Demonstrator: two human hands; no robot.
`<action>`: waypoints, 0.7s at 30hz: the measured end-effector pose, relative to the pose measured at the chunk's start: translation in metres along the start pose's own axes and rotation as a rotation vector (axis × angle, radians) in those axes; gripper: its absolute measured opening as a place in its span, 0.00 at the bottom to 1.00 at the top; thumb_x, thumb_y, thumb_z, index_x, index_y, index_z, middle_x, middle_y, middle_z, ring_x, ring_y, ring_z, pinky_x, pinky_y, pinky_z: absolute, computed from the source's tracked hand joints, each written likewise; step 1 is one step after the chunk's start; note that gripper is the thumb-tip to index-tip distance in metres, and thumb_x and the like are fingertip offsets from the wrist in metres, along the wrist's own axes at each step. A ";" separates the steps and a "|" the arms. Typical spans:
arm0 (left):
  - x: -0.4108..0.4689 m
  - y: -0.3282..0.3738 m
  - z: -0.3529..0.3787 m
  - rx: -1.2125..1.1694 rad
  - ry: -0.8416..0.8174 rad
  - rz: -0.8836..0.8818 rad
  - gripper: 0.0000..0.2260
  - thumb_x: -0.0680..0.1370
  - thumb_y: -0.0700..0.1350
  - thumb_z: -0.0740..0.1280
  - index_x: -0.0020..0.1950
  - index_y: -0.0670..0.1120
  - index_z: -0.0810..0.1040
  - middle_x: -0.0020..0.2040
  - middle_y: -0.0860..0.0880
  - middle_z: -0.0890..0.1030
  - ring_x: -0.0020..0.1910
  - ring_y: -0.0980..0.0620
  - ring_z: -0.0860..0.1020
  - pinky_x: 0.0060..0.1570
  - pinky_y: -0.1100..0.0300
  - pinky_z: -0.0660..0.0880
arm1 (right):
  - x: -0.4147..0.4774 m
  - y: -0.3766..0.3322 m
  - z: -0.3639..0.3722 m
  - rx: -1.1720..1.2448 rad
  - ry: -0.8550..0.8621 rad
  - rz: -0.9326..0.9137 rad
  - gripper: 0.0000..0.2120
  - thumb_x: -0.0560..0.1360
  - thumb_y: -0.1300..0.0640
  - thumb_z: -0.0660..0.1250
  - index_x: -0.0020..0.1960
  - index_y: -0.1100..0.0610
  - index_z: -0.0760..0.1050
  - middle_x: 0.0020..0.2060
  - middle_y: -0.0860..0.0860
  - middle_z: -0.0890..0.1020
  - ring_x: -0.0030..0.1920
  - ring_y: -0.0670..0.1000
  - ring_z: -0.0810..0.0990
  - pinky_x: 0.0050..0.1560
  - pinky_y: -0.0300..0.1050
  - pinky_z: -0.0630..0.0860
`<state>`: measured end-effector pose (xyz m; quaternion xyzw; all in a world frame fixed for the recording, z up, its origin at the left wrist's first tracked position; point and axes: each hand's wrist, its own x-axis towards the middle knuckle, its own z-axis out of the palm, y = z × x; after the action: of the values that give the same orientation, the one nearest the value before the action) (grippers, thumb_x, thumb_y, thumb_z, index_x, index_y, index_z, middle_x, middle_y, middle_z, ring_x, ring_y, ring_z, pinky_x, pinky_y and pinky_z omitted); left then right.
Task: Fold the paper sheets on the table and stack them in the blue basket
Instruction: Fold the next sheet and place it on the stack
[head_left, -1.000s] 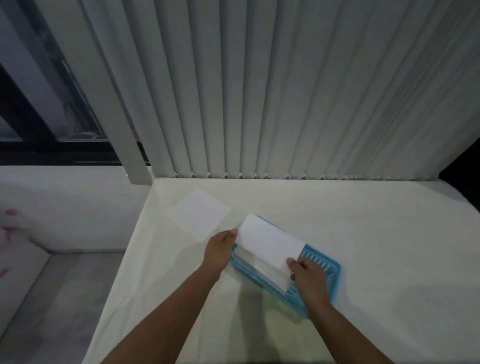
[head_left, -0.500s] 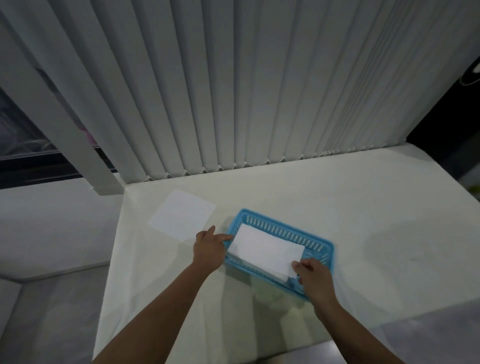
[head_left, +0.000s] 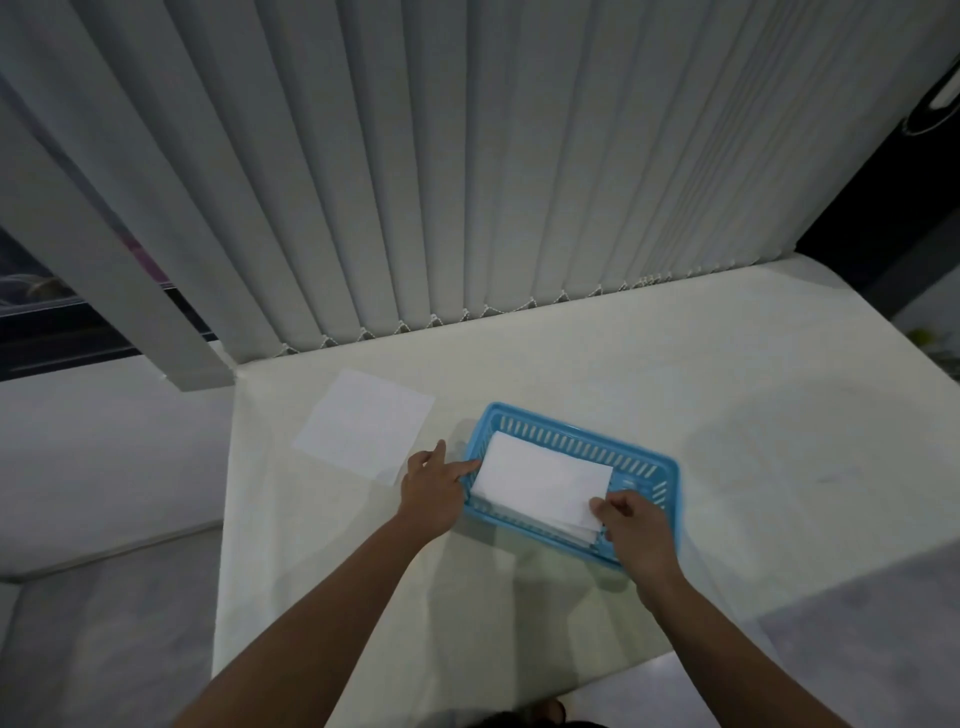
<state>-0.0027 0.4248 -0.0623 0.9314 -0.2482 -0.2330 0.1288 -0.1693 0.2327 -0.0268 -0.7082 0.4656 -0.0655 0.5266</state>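
Observation:
A blue slotted basket (head_left: 636, 457) sits on the white table, tilted relative to the table edge. Inside it lies a folded white sheet (head_left: 540, 478) on top of other folded sheets. My left hand (head_left: 434, 483) is at the basket's left end, fingers spread, fingertips touching the sheet's left edge. My right hand (head_left: 631, 525) pinches the sheet's near right corner over the basket's near rim. An unfolded white sheet (head_left: 363, 423) lies flat on the table, left of the basket.
The white table (head_left: 727, 395) extends right and toward me. Vertical blinds (head_left: 467, 182) hang along its far edge. The table's left edge drops to a grey floor (head_left: 104, 597) beside the flat sheet.
The folded sheet went from being held tilted above the basket to lying flat inside it. My left hand has loosened and opened at the sheet's left edge.

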 end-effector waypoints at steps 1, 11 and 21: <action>0.000 0.001 0.000 -0.002 0.004 0.006 0.23 0.81 0.41 0.50 0.72 0.61 0.64 0.78 0.46 0.55 0.75 0.46 0.56 0.73 0.55 0.56 | 0.000 0.000 -0.001 -0.009 -0.005 -0.001 0.09 0.74 0.58 0.70 0.35 0.55 0.76 0.32 0.51 0.79 0.35 0.52 0.76 0.45 0.49 0.73; -0.008 0.015 -0.014 -0.043 -0.005 0.010 0.22 0.81 0.41 0.49 0.71 0.60 0.67 0.78 0.46 0.56 0.74 0.43 0.56 0.72 0.55 0.59 | -0.002 0.001 -0.004 -0.049 -0.010 -0.006 0.08 0.74 0.57 0.70 0.37 0.57 0.76 0.32 0.51 0.78 0.34 0.51 0.76 0.39 0.45 0.70; -0.014 0.022 -0.019 0.015 -0.007 0.011 0.21 0.81 0.42 0.52 0.73 0.58 0.65 0.78 0.46 0.56 0.73 0.43 0.57 0.70 0.54 0.62 | -0.006 -0.001 0.003 0.007 0.039 0.022 0.08 0.73 0.55 0.71 0.47 0.59 0.79 0.39 0.52 0.81 0.40 0.51 0.78 0.41 0.42 0.72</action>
<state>-0.0127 0.4157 -0.0326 0.9301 -0.2557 -0.2337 0.1222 -0.1702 0.2392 -0.0246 -0.6998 0.4834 -0.0750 0.5205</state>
